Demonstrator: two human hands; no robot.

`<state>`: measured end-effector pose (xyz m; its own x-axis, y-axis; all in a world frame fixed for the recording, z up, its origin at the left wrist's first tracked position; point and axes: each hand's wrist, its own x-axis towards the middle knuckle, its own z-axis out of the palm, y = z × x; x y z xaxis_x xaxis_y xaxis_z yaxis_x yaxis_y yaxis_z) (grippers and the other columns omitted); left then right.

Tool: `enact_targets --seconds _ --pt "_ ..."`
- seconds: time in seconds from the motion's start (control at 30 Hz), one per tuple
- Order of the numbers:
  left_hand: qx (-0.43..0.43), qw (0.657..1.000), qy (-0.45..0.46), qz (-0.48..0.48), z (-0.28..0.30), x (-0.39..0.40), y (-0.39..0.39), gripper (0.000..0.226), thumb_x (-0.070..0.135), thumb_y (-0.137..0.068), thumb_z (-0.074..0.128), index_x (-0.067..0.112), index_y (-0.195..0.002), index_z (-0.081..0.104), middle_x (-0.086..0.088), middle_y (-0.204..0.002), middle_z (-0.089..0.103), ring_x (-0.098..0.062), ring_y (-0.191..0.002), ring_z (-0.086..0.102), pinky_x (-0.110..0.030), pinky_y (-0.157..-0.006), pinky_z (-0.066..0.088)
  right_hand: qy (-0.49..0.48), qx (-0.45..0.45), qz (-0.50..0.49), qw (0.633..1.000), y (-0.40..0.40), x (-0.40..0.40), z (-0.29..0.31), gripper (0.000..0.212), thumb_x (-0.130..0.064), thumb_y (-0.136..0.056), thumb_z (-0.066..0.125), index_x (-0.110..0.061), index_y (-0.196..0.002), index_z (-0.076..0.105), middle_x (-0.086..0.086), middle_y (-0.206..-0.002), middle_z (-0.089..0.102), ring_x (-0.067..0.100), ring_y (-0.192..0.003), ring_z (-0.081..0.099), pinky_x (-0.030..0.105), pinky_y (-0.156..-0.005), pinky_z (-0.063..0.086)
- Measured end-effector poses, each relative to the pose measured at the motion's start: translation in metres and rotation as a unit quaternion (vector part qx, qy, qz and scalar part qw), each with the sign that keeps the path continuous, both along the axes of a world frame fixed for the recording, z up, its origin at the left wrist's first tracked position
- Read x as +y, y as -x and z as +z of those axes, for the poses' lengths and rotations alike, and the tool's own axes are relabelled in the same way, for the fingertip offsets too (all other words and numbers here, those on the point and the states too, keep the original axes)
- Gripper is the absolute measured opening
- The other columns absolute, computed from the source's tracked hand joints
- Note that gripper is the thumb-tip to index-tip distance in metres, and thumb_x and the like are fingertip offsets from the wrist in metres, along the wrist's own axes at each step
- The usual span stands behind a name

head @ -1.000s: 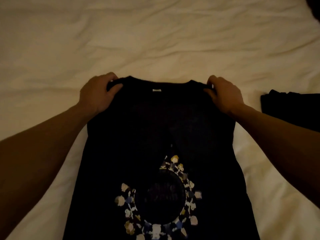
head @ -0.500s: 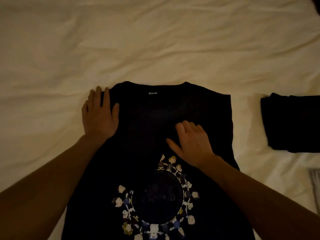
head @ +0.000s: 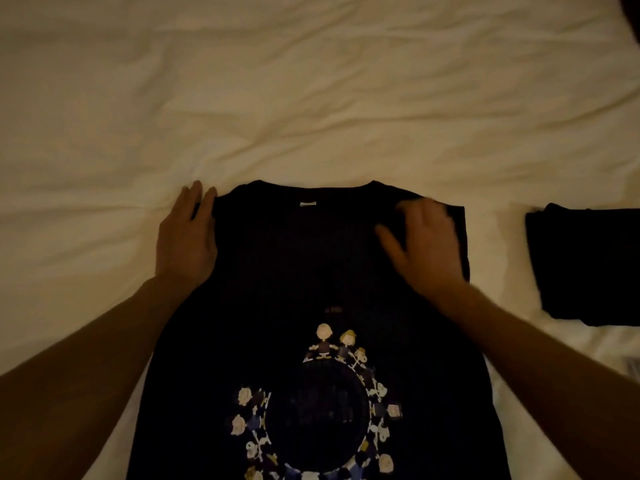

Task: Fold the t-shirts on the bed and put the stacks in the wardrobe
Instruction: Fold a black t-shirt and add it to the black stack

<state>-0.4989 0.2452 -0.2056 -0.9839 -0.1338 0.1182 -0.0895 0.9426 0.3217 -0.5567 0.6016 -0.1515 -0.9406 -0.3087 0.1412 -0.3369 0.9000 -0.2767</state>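
Note:
A black t-shirt (head: 298, 271) with a ring of cartoon figures printed on its chest lies flat on the bed, collar away from me, sleeves tucked under. My left hand (head: 187, 240) rests flat with straight fingers on the shirt's left shoulder edge. My right hand (head: 427, 244), blurred by motion, lies flat with spread fingers on the right shoulder area. A folded black t-shirt (head: 588, 265) sits on the sheet to the right.
A wrinkled cream sheet (head: 311, 98) covers the bed all around the shirt. A dark shape (head: 632, 15) shows at the top right corner. The wardrobe is out of view.
Both hands have let go of the shirt's shoulders and now lie flat on it. My right hand has swept from the chest up and right to the right shoulder.

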Motion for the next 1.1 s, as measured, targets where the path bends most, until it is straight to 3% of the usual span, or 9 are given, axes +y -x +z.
enact_targets --seconds 0.1,0.17,0.27,0.37,0.5,0.73,0.97,1.1 --pt "-0.001 0.999 0.006 0.042 0.021 0.001 0.016 0.047 0.035 -0.097 0.04 0.007 -0.131 0.057 -0.021 -0.132 0.053 -0.044 -0.118 0.049 -0.054 -0.091 0.044 -0.091 -0.117 -0.082 0.986 0.05 0.01 0.007 0.066 -0.06 -0.09 0.055 -0.008 -0.131 0.049 0.018 -0.126 0.05 0.037 -0.114 0.048 0.049 -0.094 0.039" --pt "-0.061 0.997 0.015 0.049 0.033 0.003 0.031 0.045 0.046 -0.099 0.045 0.012 -0.124 0.059 -0.017 -0.122 0.056 -0.041 -0.115 0.049 -0.05 -0.089 0.042 -0.139 -0.195 -0.086 0.967 0.069 0.016 0.009 0.064 -0.066 -0.088 0.053 -0.012 -0.122 0.05 0.012 -0.115 0.053 0.035 -0.111 0.051 0.049 -0.094 0.038" --pt "-0.174 0.983 0.054 0.033 0.038 -0.002 0.042 0.046 0.053 -0.095 0.051 0.013 -0.116 0.058 -0.017 -0.113 0.057 -0.039 -0.11 0.052 -0.049 -0.087 0.045 -0.047 -0.257 -0.048 0.964 0.076 0.022 0.011 0.038 -0.052 -0.093 0.057 -0.015 -0.099 0.055 0.005 -0.091 0.056 0.032 -0.093 0.058 0.038 -0.075 0.04" --pt "-0.168 0.986 -0.019 0.009 0.044 -0.011 0.04 0.038 0.043 -0.098 0.051 0.01 -0.112 0.062 -0.02 -0.106 0.055 -0.04 -0.1 0.056 -0.047 -0.082 0.047 0.005 -0.22 -0.032 0.975 0.073 0.021 0.016 0.028 -0.043 -0.094 0.06 -0.017 -0.088 0.053 0.005 -0.084 0.056 0.027 -0.08 0.053 0.034 -0.067 0.036" --pt "-0.046 0.996 -0.077 0.019 0.066 -0.006 0.038 0.026 0.026 -0.099 0.057 0.003 -0.109 0.064 -0.023 -0.104 0.062 -0.04 -0.1 0.058 -0.041 -0.084 0.042 0.017 -0.167 -0.041 0.985 0.074 0.026 0.027 0.03 -0.047 -0.093 0.059 -0.019 -0.086 0.055 0.003 -0.08 0.056 0.023 -0.074 0.052 0.033 -0.063 0.036" --pt "0.048 0.989 -0.133 0.038 0.095 0.012 0.015 0.022 0.023 -0.098 0.057 0.006 -0.111 0.062 -0.017 -0.109 0.061 -0.032 -0.101 0.056 -0.029 -0.082 0.037 0.068 -0.091 -0.033 0.993 0.052 0.04 0.043 0.034 -0.048 -0.094 0.058 -0.015 -0.097 0.06 0.004 -0.091 0.058 0.022 -0.082 0.053 0.034 -0.068 0.039" --pt "0.044 0.992 -0.114 0.02 0.105 0.008 -0.056 0.036 0.034 -0.097 0.045 0.006 -0.113 0.06 -0.017 -0.107 0.062 -0.037 -0.101 0.057 -0.048 -0.085 0.045 0.083 -0.008 0.003 0.996 -0.006 0.051 0.071 0.037 -0.048 -0.094 0.058 -0.011 -0.089 0.061 0.005 -0.085 0.056 0.028 -0.077 0.057 0.038 -0.066 0.044" --pt "0.043 0.995 -0.095 0.001 0.093 0.015 -0.119 0.028 0.021 -0.098 0.041 0.003 -0.113 0.057 -0.021 -0.105 0.061 -0.039 -0.096 0.056 -0.049 -0.082 0.043 0.045 0.056 0.079 0.994 -0.062 0.062 0.069 0.033 -0.041 -0.095 0.054 -0.009 -0.091 0.065 0.011 -0.08 0.057 0.031 -0.073 0.056 0.04 -0.065 0.04"
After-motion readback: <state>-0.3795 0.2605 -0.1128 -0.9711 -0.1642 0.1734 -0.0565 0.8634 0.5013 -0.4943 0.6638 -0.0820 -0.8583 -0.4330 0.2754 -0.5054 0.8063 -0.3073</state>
